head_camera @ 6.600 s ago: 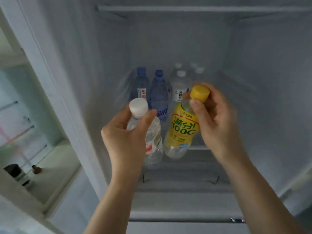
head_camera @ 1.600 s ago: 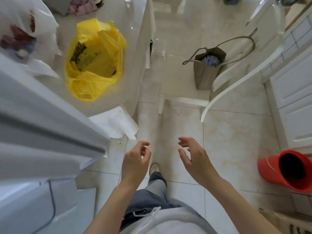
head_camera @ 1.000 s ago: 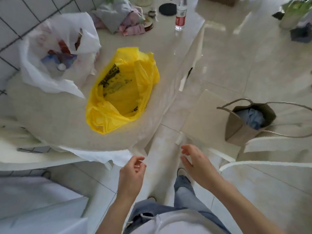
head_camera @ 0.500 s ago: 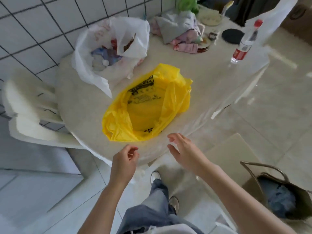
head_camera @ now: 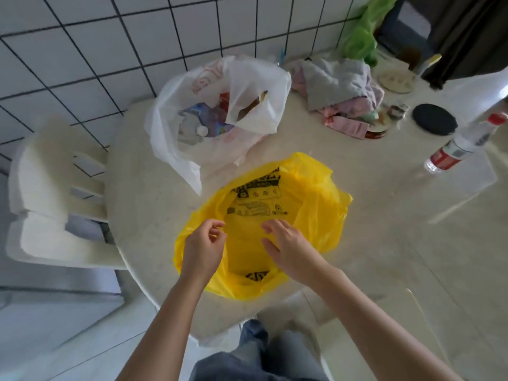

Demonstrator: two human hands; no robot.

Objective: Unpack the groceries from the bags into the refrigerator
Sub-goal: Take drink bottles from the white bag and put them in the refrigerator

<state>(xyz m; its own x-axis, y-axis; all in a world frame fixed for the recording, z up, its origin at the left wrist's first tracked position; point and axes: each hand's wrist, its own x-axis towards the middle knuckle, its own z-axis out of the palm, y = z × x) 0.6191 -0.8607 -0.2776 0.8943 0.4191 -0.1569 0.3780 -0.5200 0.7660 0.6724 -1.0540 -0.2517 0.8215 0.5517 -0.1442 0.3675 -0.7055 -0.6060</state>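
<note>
A view from above showed a person standing at a round pale table (head_camera: 154, 193) set against a white tiled wall. Only the forearms, hands and part of the jeans were in view.

A yellow plastic bag (head_camera: 316, 215) lay open on the near part of the table, black print showing on its inner wall. Both hands were over its mouth. The left hand (head_camera: 202, 248) was at the bag's left rim with fingers loosely curled, thumb and forefinger close together; whether they pinched the plastic could not be told. The right hand (head_camera: 288, 251) was spread, fingers relaxed and slightly bent, holding nothing. The bottom of the bag was partly hidden by the hands, and no contents could be made out.

Behind it, a white plastic bag (head_camera: 247, 86) stood open, touching the yellow one. Inside were colourful packages and a white bottle cap, too blurred and crumpled over to identify.

Further back lay a heap of grey and pink cloths (head_camera: 338, 86), a dark round disc (head_camera: 435, 118), and a clear bottle with a red cap and red label (head_camera: 450, 149). A green bag (head_camera: 360, 37) was cut off at the top edge. A white plastic chair (head_camera: 46, 188) stood left of the table. The refrigerator was out of view.
</note>
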